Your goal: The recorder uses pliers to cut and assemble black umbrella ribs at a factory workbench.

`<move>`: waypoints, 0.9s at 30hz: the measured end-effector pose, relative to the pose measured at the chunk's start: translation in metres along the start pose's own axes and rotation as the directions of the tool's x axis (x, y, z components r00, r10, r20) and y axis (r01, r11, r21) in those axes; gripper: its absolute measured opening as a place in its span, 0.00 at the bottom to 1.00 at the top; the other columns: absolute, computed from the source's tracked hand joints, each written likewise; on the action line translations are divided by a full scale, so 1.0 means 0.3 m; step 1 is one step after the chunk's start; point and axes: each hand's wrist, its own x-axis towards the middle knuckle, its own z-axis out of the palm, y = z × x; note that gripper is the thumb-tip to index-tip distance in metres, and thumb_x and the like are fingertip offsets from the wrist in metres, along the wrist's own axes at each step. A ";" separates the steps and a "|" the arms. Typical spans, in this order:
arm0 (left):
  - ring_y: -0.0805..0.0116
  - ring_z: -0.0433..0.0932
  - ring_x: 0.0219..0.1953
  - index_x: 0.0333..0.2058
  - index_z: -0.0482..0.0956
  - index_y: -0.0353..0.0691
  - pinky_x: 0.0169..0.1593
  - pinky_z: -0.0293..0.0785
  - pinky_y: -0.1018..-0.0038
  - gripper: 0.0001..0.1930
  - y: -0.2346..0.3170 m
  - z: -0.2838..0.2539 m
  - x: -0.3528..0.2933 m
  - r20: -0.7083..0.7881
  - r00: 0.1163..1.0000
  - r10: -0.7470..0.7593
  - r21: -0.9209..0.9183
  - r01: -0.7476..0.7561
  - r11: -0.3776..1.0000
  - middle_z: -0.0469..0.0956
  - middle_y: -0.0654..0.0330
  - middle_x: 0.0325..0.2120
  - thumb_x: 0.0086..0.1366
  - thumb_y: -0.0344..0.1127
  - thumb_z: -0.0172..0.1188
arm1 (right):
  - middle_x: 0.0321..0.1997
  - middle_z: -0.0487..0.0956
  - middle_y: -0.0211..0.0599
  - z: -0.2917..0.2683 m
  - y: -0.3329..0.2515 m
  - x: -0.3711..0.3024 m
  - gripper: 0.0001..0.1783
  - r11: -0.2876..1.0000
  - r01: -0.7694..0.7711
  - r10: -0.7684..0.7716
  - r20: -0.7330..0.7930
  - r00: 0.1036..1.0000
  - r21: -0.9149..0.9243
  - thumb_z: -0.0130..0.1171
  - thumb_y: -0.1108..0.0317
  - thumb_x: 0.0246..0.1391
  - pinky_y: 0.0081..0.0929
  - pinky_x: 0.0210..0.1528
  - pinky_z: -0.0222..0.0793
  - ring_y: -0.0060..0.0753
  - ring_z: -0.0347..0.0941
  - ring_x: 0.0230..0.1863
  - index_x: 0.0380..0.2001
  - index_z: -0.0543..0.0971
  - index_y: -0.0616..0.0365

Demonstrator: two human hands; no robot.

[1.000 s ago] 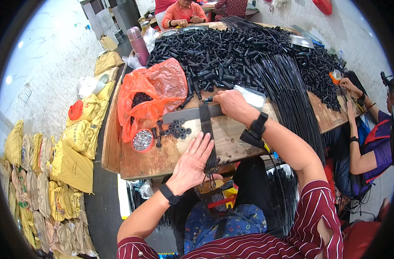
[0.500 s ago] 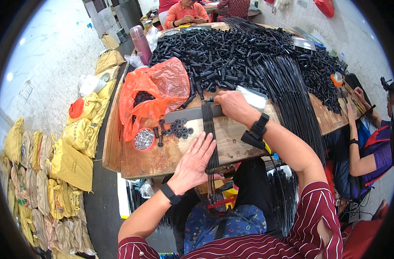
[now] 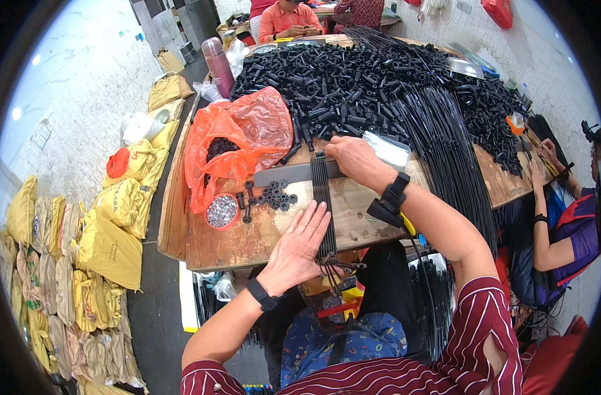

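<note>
A row of thin black rods (image 3: 321, 197) lies side by side on the table, their near ends hanging past its edge. My left hand (image 3: 299, 245) rests flat along the row's left side, fingers stretched out, its thumb reaching across near the table edge. At the far ends of the rods, my right hand (image 3: 354, 158) has its fingers closed; what they pinch is hidden. Under the rods runs a flat grey bar (image 3: 284, 174). Left of them are small black rings (image 3: 274, 194), several black bolt-like parts (image 3: 247, 214) and a round tub of small silvery pieces (image 3: 221, 210).
An orange plastic bag (image 3: 261, 118) stands at left. Beyond lies a big heap of black tubular parts (image 3: 340, 85), with long black rods (image 3: 438, 145) at right. A pink flask (image 3: 218, 66) stands at the far left. Other people (image 3: 290, 26) work at back and right.
The near ends of the rods have fanned out and shifted to the right. My right hand has moved slightly at the far ends, and the left stays nearly in place.
</note>
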 end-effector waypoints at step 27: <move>0.51 0.49 0.67 0.59 0.57 0.26 0.68 0.46 0.61 0.54 -0.015 0.024 -0.008 -0.059 0.998 0.021 -0.007 -0.022 1.000 0.53 0.43 0.63 0.40 0.58 0.70 | 0.27 0.77 0.41 0.010 -0.001 -0.009 0.14 0.996 0.054 -0.046 -0.106 0.993 0.068 0.50 0.78 0.47 0.37 0.38 0.69 0.44 0.75 0.36 0.39 0.75 0.56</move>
